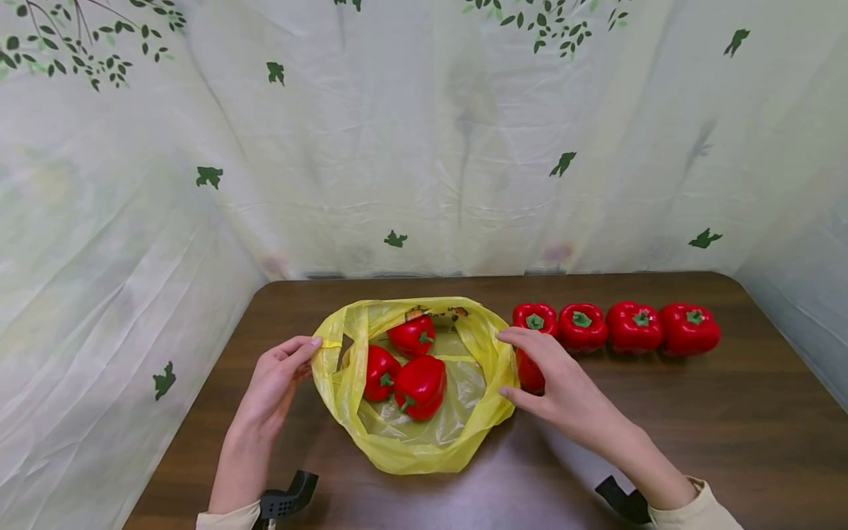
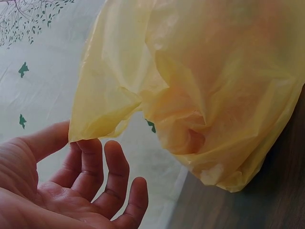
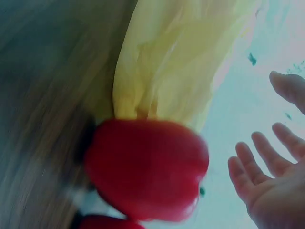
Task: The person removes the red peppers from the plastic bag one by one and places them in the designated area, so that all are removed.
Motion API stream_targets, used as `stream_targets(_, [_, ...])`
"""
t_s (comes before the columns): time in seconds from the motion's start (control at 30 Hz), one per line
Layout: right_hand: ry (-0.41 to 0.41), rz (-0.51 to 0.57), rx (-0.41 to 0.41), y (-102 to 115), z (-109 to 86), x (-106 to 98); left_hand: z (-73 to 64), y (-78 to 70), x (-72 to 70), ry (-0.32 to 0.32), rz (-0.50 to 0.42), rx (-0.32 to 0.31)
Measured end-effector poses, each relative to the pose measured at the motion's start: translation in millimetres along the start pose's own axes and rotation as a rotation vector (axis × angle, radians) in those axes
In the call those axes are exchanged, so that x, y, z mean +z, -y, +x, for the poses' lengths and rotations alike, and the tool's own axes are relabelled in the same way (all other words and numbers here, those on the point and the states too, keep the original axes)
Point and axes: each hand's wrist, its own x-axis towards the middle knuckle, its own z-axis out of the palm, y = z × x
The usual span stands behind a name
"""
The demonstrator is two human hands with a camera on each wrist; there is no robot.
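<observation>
A yellow plastic bag point(image 1: 424, 455) sits on the table with its mouth spread wide. Inside it are three red bell peppers point(image 1: 429, 383) with green stems. My left hand point(image 1: 274, 386) pinches the bag's left edge between thumb and fingers; in the left wrist view a yellow corner point(image 2: 97, 125) is held at the fingertips. At the bag's right rim, my right hand point(image 1: 563, 386) has its fingers and thumb spread, holding nothing. Just beside that hand, outside the bag, a red pepper point(image 1: 530, 374) is partly hidden by it. The right wrist view shows this pepper point(image 3: 147, 167) against the bag.
Several more red peppers point(image 1: 634, 327) stand in a row along the back right of the brown wooden table point(image 1: 715, 427). A pale curtain point(image 1: 424, 147) with leaf prints encloses the table behind and at the sides.
</observation>
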Motion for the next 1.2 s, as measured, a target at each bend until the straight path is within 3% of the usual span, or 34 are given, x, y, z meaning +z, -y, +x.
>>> stream_targets(0.33, [0.155,0.047,-0.018,11.3,19.9,25.4,1.0,-1.3,0.9,0.005,0.002,0.0])
stream_targets(0.67, [0.3,0.074,-0.046,9.4,43.4,49.8,1.0,-0.9,3.0,0.008,-0.008,-0.001])
stream_targets(0.9, [0.335,0.055,-0.108,10.5,56.9,68.4,0.7,-2.3,2.6,0.013,-0.013,0.003])
stream_targets(1.2, [0.449,0.024,-0.102,14.2,67.8,87.5,-0.2,-1.4,1.6,0.011,-0.017,-0.006])
